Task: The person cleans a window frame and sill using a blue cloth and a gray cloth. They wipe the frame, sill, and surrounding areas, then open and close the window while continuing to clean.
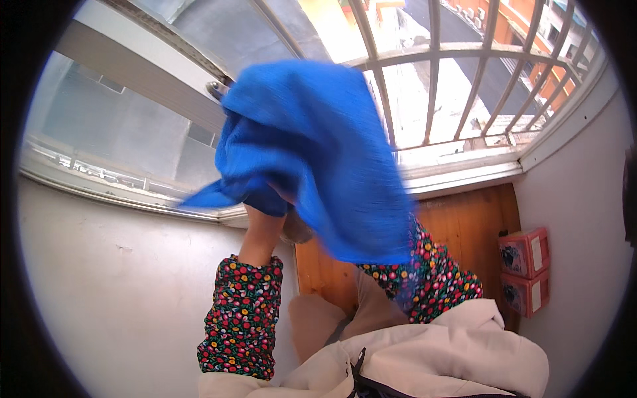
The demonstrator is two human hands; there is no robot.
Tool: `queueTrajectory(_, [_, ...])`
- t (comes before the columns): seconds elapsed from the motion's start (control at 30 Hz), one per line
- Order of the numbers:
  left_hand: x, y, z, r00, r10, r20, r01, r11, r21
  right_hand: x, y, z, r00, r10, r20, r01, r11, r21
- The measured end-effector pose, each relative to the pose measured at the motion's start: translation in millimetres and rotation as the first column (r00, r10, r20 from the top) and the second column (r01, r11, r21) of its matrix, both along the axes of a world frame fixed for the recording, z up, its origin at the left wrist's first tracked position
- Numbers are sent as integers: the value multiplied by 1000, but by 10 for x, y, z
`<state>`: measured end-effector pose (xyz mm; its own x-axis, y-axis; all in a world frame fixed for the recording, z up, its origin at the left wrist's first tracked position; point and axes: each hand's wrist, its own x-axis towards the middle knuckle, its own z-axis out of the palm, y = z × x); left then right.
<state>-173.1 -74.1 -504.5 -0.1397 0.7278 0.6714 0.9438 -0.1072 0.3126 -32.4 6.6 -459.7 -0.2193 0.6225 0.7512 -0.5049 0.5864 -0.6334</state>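
A blue cloth [318, 152] hangs bunched in the air before the window, blurred by motion, with a loose corner trailing to the left. My left hand [268, 211] reaches up into its folds and grips it; most of the fingers are covered. The right forearm, in a dark floral sleeve [438, 272], goes up behind the cloth's lower right edge. That edge hides my right hand entirely, so its fingers cannot be seen. A matching floral sleeve [242, 318] covers my left forearm.
A white-framed window [142, 63] with a small metal latch [215, 87] stands at left. Pale bars [434, 66] cross the opening, with a street far below. Under the sill [458, 174] is a brown wooden surface [471, 215]. Two stacked pink boxes [527, 272] are by the right wall.
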Motion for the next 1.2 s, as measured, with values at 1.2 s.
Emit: queueTrajectory(1.2, [-303,-181,-412,996,-73,-57,72,997,-20,-436,247,221,954,-295,50,285,948,142])
